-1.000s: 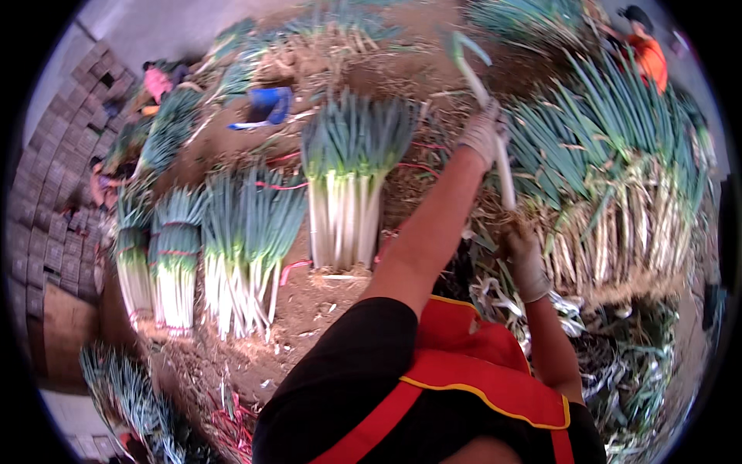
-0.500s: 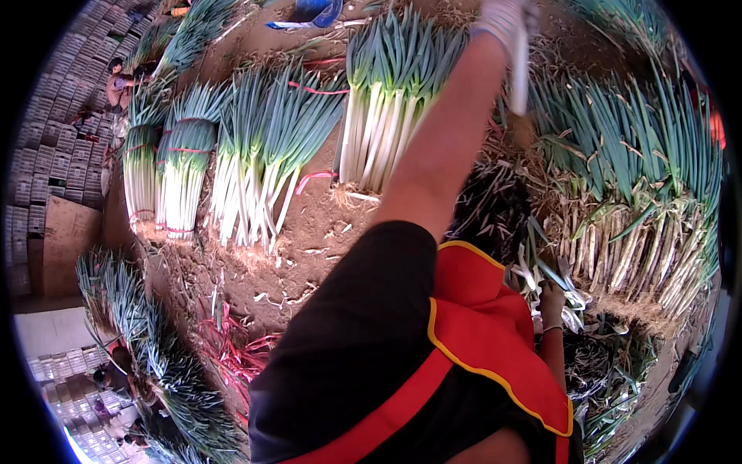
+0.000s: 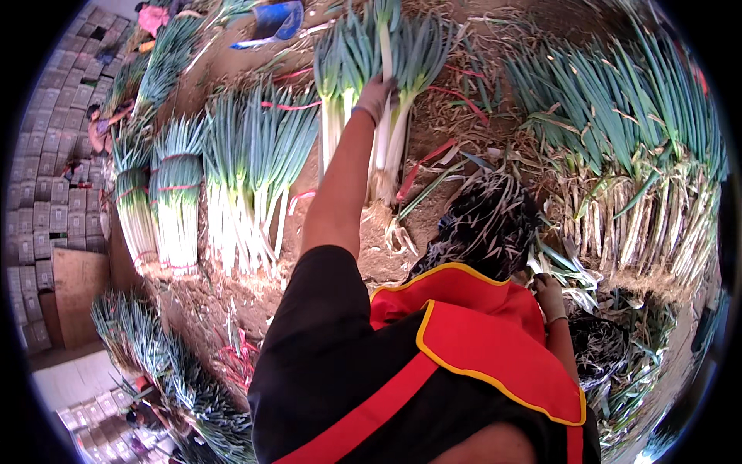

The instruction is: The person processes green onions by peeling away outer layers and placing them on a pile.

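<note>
My left hand (image 3: pixel 376 100), in a light glove, reaches far forward with its fingers closed round a long green onion (image 3: pixel 386 50). That stalk is upright over a row of cleaned green onions (image 3: pixel 334 116) with white stems and green tops. At the lower right my right hand (image 3: pixel 549 295) is low beside loose stripped green onion leaves (image 3: pixel 576 282). Its fingers look curled, and what they hold, if anything, is hidden.
Uncleaned green onions (image 3: pixel 618 216) with brown roots fill the right. Tied bundles (image 3: pixel 179 201) and a loose bunch (image 3: pixel 247 185) stand left. A blue container (image 3: pixel 278 22) lies at the back. Red ties (image 3: pixel 239 357) lie on soil. Another person (image 3: pixel 100 131) is far left.
My left hand has swung down and left from the upper edge, bringing the green onion to the cleaned row. My right hand stays beside the stripped leaves. The view has shifted.
</note>
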Demonstrator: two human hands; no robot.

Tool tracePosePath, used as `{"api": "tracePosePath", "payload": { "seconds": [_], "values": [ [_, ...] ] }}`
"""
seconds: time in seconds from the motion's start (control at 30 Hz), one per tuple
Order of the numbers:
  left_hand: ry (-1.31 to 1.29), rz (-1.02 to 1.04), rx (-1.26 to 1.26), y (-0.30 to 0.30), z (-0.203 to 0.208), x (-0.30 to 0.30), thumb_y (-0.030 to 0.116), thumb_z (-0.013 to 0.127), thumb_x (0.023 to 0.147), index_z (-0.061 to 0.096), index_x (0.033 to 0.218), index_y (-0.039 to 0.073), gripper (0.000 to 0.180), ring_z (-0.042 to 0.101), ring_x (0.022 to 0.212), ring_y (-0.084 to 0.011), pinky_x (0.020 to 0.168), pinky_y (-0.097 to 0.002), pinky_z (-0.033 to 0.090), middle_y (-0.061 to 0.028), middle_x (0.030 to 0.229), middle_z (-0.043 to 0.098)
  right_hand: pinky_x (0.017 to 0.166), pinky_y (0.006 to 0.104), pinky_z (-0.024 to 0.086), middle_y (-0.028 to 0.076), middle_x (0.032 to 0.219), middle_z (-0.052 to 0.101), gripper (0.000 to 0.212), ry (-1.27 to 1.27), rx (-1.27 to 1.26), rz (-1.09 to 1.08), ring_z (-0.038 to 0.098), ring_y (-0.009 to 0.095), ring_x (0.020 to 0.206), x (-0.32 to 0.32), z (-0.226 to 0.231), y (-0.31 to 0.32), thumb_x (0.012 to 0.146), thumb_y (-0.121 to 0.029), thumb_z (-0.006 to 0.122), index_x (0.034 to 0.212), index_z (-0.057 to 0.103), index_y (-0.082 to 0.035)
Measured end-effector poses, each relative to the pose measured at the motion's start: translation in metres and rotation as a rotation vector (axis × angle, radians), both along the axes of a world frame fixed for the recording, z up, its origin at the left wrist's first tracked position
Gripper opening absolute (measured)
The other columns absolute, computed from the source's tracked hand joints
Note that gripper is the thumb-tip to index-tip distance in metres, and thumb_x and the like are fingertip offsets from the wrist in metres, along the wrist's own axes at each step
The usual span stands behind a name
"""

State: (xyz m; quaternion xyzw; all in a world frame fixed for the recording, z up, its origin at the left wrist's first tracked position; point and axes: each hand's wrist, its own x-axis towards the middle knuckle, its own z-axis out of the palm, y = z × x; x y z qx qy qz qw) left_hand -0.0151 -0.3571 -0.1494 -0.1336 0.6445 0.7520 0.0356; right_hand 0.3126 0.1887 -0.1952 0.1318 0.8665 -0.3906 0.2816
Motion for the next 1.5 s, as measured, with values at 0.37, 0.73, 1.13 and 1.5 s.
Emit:
{"api": "tracePosePath", "payload": {
  "seconds": [0.37, 0.73, 1.13, 1.5],
  "values": [
    [-0.354, -0.090, -0.662, 0.022, -0.158, 0.051, 0.031, 0.061, 0.085, 0.047, 0.130, 0.000, 0.056, 0.057, 0.105, -0.0349, 0.084, -0.0429, 0.050, -0.0221, 0.115, 0.059, 0.074, 0.0399, 0.051, 0.016, 0.086, 0.069, 0.035, 0.214, 0.162, 0.351, 0.067, 0.031, 0.080, -0.015, 0.029, -0.006, 0.085, -0.033, 0.057, 0.103, 0.068, -0.004],
    [0.174, -0.252, -0.981, 0.076, 0.013, 0.035, 0.024, 0.069, 0.084, 0.051, 0.128, 0.001, 0.052, 0.058, 0.109, -0.0301, 0.095, -0.0364, 0.045, -0.0179, 0.119, 0.058, 0.097, 0.0397, 0.046, 0.021, 0.131, 0.052, 0.049, 0.089, 0.209, -0.340, 0.056, 0.031, 0.113, -0.145, 0.067, 0.189, 0.092, -0.029, 0.057, 0.134, 0.047, -0.006],
    [0.667, -0.816, -0.446, 0.418, 0.261, 0.103, 0.002, 0.065, 0.083, 0.063, 0.113, 0.005, 0.030, 0.060, 0.096, -0.0144, 0.085, -0.0278, 0.048, -0.0071, 0.105, 0.063, 0.081, 0.0407, 0.052, 0.019, 0.098, 0.064, 0.047, 0.202, 0.895, -0.330, 0.064, 0.031, 0.088, -0.186, -0.051, 0.254, 0.081, -0.038, 0.068, 0.113, 0.059, -0.005],
    [-0.118, -0.705, -0.076, 0.431, 0.138, 0.016, 0.039, 0.064, 0.089, 0.052, 0.124, 0.005, 0.050, 0.057, 0.095, -0.0153, 0.086, -0.0353, 0.048, -0.0060, 0.111, 0.063, 0.043, 0.0212, 0.037, -0.003, 0.065, 0.048, 0.036, 0.380, -0.896, -0.722, 0.042, 0.008, 0.048, -0.114, 0.173, 0.030, 0.091, -0.033, 0.063, 0.110, 0.050, -0.005]
  ]
}}
